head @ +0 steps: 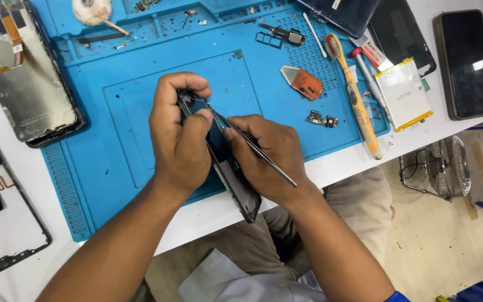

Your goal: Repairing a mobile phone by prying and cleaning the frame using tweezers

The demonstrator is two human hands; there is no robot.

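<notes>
Gripping the phone frame (219,162) by its top edge, the left hand (180,140) holds it tilted over the blue mat (113,112); right hand (269,154) pinches tweezers (252,145) closed. Looks light, thin, probably fragile, so edges seem safest.

A toothbrush (355,95) lies on the blue mat's (129,100) right edge, a flat battery (403,93) just beside it; farther right, a dark phone (465,62); a small fan (445,166) stands on the floor.

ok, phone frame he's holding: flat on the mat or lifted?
Lifted and tilted: the phone frame is gripped by the left hand, its lower end past the table edge.
</notes>
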